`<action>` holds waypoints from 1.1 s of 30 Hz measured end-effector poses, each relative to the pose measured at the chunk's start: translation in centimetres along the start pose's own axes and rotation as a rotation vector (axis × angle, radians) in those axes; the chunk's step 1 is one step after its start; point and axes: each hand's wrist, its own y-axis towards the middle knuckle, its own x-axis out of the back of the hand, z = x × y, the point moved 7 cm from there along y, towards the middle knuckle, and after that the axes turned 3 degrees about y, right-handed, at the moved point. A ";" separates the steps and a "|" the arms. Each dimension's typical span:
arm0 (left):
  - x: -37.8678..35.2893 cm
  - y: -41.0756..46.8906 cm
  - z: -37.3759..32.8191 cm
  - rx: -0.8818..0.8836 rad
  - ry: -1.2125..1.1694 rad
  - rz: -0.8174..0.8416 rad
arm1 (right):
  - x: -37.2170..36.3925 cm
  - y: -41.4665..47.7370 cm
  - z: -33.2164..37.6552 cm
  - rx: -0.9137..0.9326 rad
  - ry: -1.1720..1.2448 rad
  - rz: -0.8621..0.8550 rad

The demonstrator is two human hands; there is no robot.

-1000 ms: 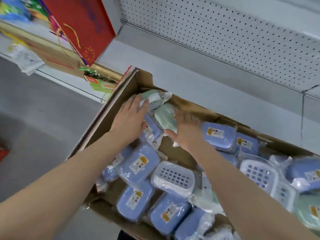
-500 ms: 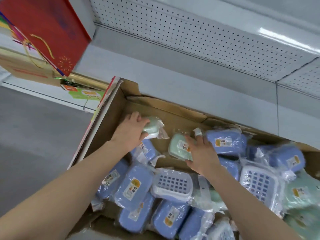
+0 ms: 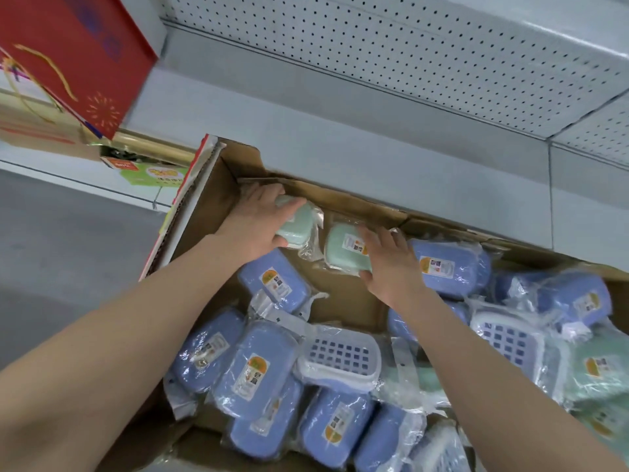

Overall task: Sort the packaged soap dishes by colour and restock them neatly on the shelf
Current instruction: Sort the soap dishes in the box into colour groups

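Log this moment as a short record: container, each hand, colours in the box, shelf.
container: open cardboard box, packaged soap dishes lying loose inside
left hand: gripping a green soap dish at the box's far left corner
right hand: on a second green soap dish beside the first
colours: mostly blue soap dishes, a few green at right
shelf: bare behind the box

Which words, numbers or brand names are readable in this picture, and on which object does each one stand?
None can be read with certainty.
Stickers on the blue soap dishes: orange mark and print, too blurred.
Sticker on the green soap dish under the right hand: too small.
Green box on the left shelf: red tag and yellow lettering, blurred.
Red bag: gold firework pattern only, no legible text.
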 end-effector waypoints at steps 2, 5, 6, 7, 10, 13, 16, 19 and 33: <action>-0.8 0.5 -0.8 -0.048 0.000 0.035 | -0.5 -0.2 -0.3 -0.009 -0.013 0.013; -1.4 0.6 -1.5 -0.054 0.019 0.035 | -0.4 -0.3 -0.3 0.006 -0.041 -0.022; -1.4 0.4 -1.6 -0.058 0.029 0.007 | -0.2 -0.2 -0.3 0.011 -0.034 -0.046; -1.3 0.3 -1.6 -0.057 0.037 -0.032 | 0.1 0.0 -0.1 0.013 -0.011 -0.063; -1.6 -0.2 -1.0 -0.016 0.011 -0.091 | 0.0 1.0 0.2 0.004 0.075 -0.019; -1.5 -1.0 -1.1 -0.033 -0.036 -0.099 | -0.2 0.9 0.3 -0.009 0.086 0.034; 0.2 -3.5 -1.9 -0.075 -0.128 -0.233 | 1.2 -1.1 0.9 0.087 0.090 -0.139; 0.0 -6.6 -3.3 -0.109 -0.185 -0.205 | 1.5 -4.0 1.5 0.145 0.086 -0.201; -1.9 -9.4 -6.5 -0.048 -0.032 0.056 | 2.1 -9.5 -1.3 0.051 0.005 -0.162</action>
